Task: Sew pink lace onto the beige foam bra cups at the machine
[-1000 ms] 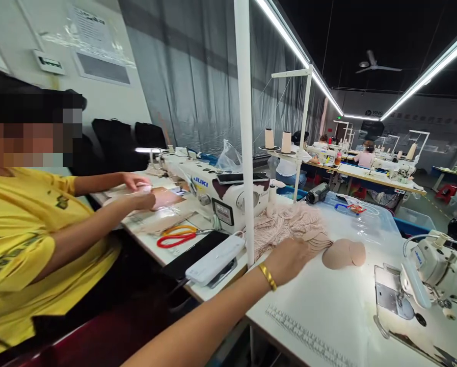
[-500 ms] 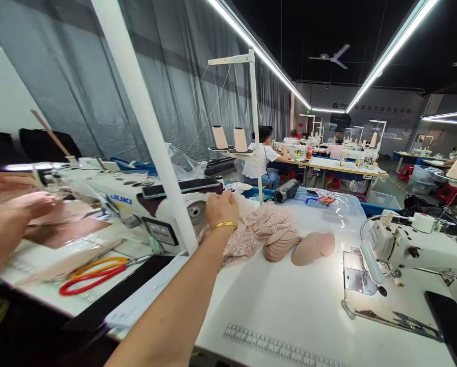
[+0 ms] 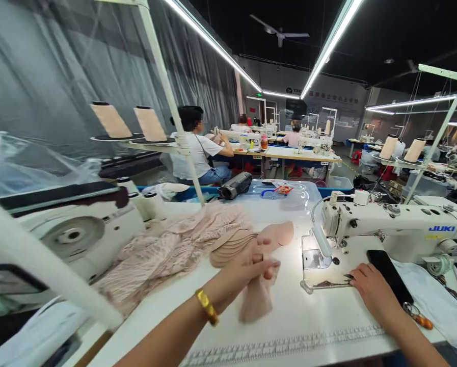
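My left hand (image 3: 247, 267), with a gold bangle on the wrist, is closed on a piece of pink fabric (image 3: 257, 300) that hangs down to the white table (image 3: 289, 326). Just beyond it lies a stack of beige foam pads (image 3: 236, 239) and a pile of pink knit fabric (image 3: 167, 250). My right hand (image 3: 369, 285) rests on the table at the base of the white Juki sewing machine (image 3: 396, 224), fingers curled near its needle plate (image 3: 320, 255), beside a black phone (image 3: 388, 275). I cannot see anything in it.
Another sewing machine (image 3: 71, 229) stands at the left with a white post (image 3: 41, 260) crossing it. Thread cones (image 3: 129, 122) sit on a stand. A clear plastic bin (image 3: 285, 196) and a black device (image 3: 236, 184) lie at the back. People work at tables beyond.
My view has swung right, away from the person in yellow. My left hand left the pile with a pink piece and came toward me. My right hand has come into view at the machine.
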Demonstrator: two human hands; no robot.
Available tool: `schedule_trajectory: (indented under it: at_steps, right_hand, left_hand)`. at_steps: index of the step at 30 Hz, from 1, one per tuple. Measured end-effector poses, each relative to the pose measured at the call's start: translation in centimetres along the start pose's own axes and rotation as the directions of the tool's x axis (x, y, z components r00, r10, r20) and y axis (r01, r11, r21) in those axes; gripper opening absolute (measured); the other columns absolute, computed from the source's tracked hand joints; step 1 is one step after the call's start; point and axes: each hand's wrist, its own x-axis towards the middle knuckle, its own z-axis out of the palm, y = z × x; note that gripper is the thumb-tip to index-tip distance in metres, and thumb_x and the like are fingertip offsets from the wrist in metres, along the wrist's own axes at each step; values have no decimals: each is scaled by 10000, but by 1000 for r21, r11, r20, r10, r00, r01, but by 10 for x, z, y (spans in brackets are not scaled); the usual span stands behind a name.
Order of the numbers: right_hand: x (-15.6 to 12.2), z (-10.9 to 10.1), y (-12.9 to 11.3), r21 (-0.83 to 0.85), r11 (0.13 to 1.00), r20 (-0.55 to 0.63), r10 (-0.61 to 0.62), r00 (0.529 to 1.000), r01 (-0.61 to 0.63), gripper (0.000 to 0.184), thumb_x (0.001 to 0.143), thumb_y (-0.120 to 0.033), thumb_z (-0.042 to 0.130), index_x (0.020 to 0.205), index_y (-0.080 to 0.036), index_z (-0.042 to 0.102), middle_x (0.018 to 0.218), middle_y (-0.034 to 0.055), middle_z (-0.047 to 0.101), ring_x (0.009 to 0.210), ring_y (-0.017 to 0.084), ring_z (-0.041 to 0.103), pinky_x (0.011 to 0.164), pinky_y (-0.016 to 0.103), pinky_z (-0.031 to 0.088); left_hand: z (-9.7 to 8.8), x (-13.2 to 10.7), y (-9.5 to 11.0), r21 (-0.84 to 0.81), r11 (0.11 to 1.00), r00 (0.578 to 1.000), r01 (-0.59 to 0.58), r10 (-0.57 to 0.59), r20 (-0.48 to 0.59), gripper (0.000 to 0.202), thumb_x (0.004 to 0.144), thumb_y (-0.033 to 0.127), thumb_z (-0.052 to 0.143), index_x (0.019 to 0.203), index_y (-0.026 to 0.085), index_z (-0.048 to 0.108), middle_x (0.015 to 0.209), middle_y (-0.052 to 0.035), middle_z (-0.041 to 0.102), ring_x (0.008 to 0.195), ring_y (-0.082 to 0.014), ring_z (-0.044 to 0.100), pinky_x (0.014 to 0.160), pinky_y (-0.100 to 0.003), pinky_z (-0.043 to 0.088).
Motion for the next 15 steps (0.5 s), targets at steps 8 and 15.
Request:
schedule_trajectory:
  at_steps: [8, 15]
  right_hand:
    - [27, -57, -83, 461, 871, 181, 92, 979, -167, 229, 1127, -274, 359, 988, -230, 536, 723, -36, 639, 619, 150, 620, 581, 244, 419]
    - [55, -48, -137, 79, 990, -86, -106, 991, 113, 115, 1001, -184, 588, 910, -250, 562, 752, 6, 646, 651, 200, 588, 606, 313, 346]
  left_hand:
    - [37, 5, -47, -300, 948, 900, 107, 36, 434, 995, 698, 397, 914, 1527, 302, 371, 1158, -66, 664, 1192, -274, 634, 1022, -424, 424]
    - [46, 3, -46, -260, 965, 888, 21, 102, 448, 965, 759, 377, 865, 1585, 323, 367, 1099, -40, 653, 1170, -254, 630, 1032, -433, 458]
